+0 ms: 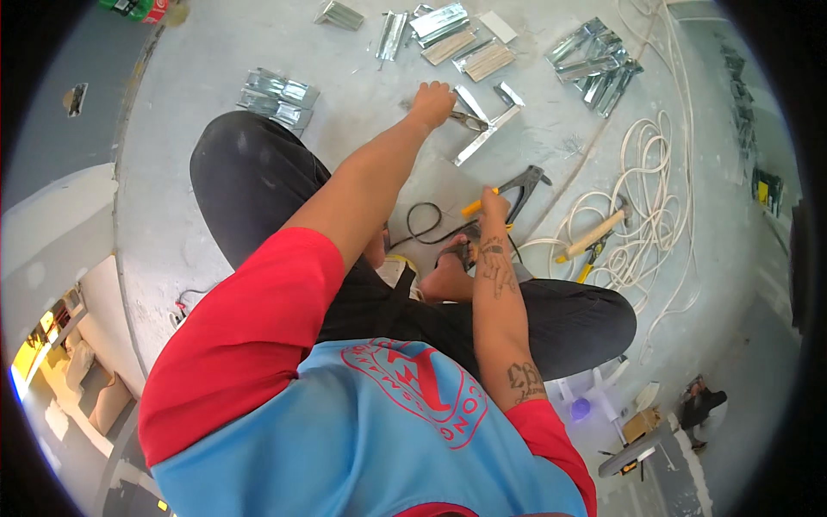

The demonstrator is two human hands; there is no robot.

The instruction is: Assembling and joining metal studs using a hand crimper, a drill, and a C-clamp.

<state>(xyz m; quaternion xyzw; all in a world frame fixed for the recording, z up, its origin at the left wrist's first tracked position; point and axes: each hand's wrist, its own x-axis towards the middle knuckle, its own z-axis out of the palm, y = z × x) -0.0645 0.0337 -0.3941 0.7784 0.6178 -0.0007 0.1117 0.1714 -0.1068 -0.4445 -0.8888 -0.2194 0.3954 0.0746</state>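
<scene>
My left hand is closed round a pair of metal pliers. Their jaws point right and meet a bent silver metal profile on the floor; whether they clamp it I cannot tell. Nearer to me, my right hand is closed on a large black hand tool with yellow-orange handles. That tool's dark head points away to the right, just short of the profile. A black cord loops on the floor between my crossed legs, beside my sandalled foot.
Cut silver metal pieces lie in groups: one stack at the left, another at the far middle, a pile at the far right. Coiled white cable spreads at the right, with a wooden-handled hammer on it. A person is at the lower right.
</scene>
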